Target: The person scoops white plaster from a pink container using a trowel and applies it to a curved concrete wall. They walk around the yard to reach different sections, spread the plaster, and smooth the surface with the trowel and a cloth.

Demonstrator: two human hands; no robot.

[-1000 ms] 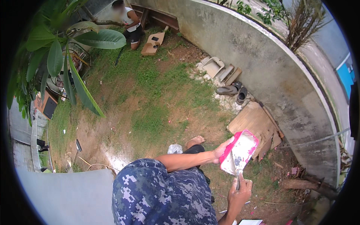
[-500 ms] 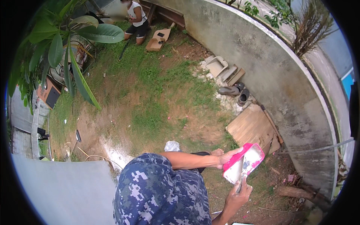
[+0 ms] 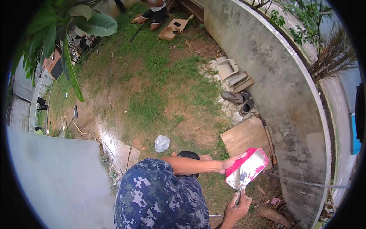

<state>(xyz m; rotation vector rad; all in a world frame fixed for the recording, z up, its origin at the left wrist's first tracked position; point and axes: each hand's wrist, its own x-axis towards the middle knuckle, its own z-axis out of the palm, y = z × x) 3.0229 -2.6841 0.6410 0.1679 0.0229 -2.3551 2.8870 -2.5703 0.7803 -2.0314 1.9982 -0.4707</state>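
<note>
My left hand (image 3: 229, 164) grips the near-left side of a pink plastic tub (image 3: 239, 167), tilted so its inside faces up. White paste (image 3: 256, 162) coats the inside and is smeared along its rim. My right hand (image 3: 236, 210) is closed around the handle of a putty knife (image 3: 239, 195). Its blade reaches into the tub's lower edge, against the paste. White smears mark the fingers of my right hand. A camouflage sleeve covers the top of my left arm.
A concrete wall (image 3: 263, 65) curves along the right. Beside it lie a wooden board (image 3: 244, 137), boots (image 3: 233, 97) and a beige plastic container (image 3: 227, 68). A clear plastic bag (image 3: 162, 143) lies on the ground. At the back, another person (image 3: 154, 13) kneels near an open cardboard box (image 3: 167, 33).
The whole view has shifted, bringing more of the plastic bag into sight. The putty knife and my right hand have moved slightly down and left relative to the tub, which stays in my left hand.
</note>
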